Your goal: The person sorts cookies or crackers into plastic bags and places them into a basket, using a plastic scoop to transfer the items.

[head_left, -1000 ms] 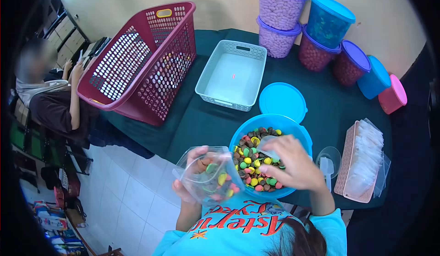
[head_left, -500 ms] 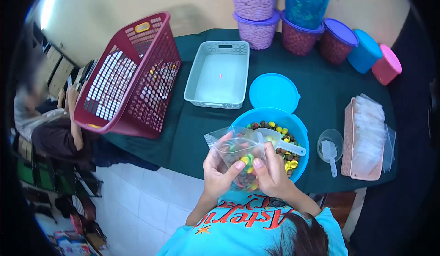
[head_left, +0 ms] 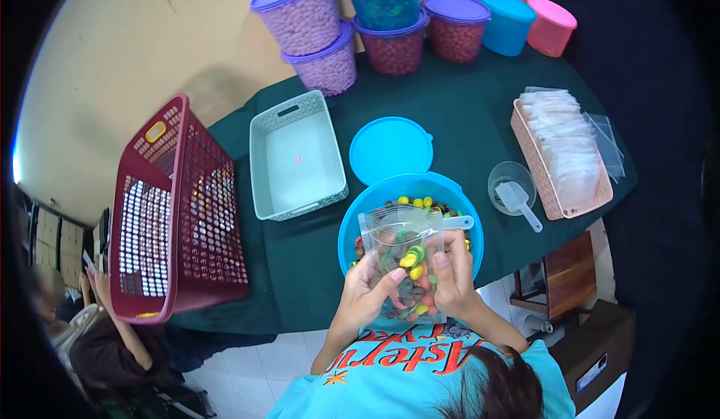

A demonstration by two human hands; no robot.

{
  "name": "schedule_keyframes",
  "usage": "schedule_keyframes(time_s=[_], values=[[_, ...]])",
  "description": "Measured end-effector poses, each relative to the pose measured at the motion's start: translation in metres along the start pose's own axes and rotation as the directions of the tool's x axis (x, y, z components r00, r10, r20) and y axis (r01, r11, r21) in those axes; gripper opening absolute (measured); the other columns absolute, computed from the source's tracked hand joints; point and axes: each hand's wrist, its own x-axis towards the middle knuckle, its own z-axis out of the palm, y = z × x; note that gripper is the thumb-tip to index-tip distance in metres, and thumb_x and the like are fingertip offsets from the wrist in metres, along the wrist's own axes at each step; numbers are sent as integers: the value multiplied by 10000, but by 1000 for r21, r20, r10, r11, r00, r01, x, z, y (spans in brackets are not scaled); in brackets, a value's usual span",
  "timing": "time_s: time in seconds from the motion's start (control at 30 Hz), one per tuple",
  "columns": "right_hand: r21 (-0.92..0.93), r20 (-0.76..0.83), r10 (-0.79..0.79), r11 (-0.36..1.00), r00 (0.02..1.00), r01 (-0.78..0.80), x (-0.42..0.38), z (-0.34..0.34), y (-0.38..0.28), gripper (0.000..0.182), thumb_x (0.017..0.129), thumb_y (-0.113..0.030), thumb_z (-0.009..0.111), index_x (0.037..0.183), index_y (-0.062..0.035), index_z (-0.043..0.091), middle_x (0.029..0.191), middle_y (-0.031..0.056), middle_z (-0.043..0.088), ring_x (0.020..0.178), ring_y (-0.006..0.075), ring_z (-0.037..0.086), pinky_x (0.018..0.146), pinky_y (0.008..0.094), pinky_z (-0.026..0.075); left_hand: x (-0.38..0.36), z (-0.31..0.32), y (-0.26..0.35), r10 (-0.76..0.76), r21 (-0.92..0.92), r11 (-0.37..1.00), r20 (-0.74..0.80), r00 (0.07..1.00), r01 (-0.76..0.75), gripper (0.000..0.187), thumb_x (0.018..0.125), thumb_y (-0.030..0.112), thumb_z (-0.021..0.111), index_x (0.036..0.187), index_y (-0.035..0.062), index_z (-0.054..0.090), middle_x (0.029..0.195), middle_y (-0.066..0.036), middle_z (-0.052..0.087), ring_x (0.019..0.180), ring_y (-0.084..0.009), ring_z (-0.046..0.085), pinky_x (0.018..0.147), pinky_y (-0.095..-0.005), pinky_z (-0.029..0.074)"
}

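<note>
A clear zip bag with yellow, red, green and brown pieces in it is held upright over the near side of a blue tub. My left hand grips the bag's left side, thumb on the front. On its right side my right hand holds it the same way. Similar coloured pieces fill the tub behind the bag. A white scoop lies in the tub, its handle showing to the right of the bag and its head hidden behind it.
Around are a maroon basket, a pale tray, a blue lid, a small bowl with a scoop, a pink basket of bags and several lidded tubs. A person sits at the left.
The view has turned, so the table's things appear shifted left and rotated. The bag is now more upright and its front shows more fully, still between both hands.
</note>
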Motion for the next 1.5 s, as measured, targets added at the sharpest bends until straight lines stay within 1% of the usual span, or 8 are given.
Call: schedule_keyframes(time_s=[0.2,0.5,0.57,0.63,0.83,0.93,1.3,1.5], values=[[-209,-113,-117,974,987,91,-7,3,-5,280,894,-252,405,960,19,421,783,119,561,644,124,538,564,259,415,4,6,13,26,48,998,182,983,-35,434,714,-19,649,1095,-37,441,1000,-113,547,729,-111,578,441,-213,516],[-194,-176,-24,981,984,-11,-23,-9,-8,277,890,-242,409,944,28,440,804,117,542,701,167,525,633,279,421,2,11,11,-68,15,998,255,964,66,483,782,66,609,1190,-56,381,1027,-115,541,778,-108,550,505,-209,471],[-196,-146,-50,980,988,20,-22,-10,-8,272,888,-235,415,940,30,445,806,118,540,699,165,522,632,278,419,-1,10,15,-128,189,979,276,953,77,502,775,65,621,1198,-52,377,995,-114,553,826,-114,544,518,-206,475],[-193,-106,-76,980,992,54,-20,-10,-9,266,886,-228,421,936,32,450,808,119,538,696,163,519,631,276,417,0,8,7,18,247,964,296,955,-95,514,767,64,633,1200,-43,376,963,-109,564,838,-136,556,578,-229,492],[-166,-56,-64,985,996,54,-13,-13,-8,223,876,-176,436,928,39,466,809,125,531,721,168,517,657,280,410,-4,13,-1,124,-82,990,170,978,-111,407,815,83,570,1166,-37,402,1038,-122,540,911,-188,566,760,-309,485],[-182,46,-12,983,999,21,-7,-14,-7,227,880,-179,414,920,38,468,826,130,525,736,179,517,671,297,408,-4,8,-9,356,-42,934,-8,935,-356,324,849,113,523,1122,-29,421,1073,-133,514,933,-176,552,785,-301,471],[-53,279,27,999,960,-12,10,-2,2,209,866,-129,417,915,39,533,763,118,544,684,177,529,629,277,407,-24,15,-22,458,-30,862,-384,802,-507,199,876,142,484,1003,-11,478,943,-53,516,779,-68,481,679,-209,402],[-63,351,-88,991,932,117,12,1,5,136,833,-73,470,809,23,563,676,82,521,599,127,485,551,246,376,-39,24,-23,574,244,812,-498,650,-530,115,871,91,494,814,-4,522,843,-36,518,709,-40,458,624,-196,377]])
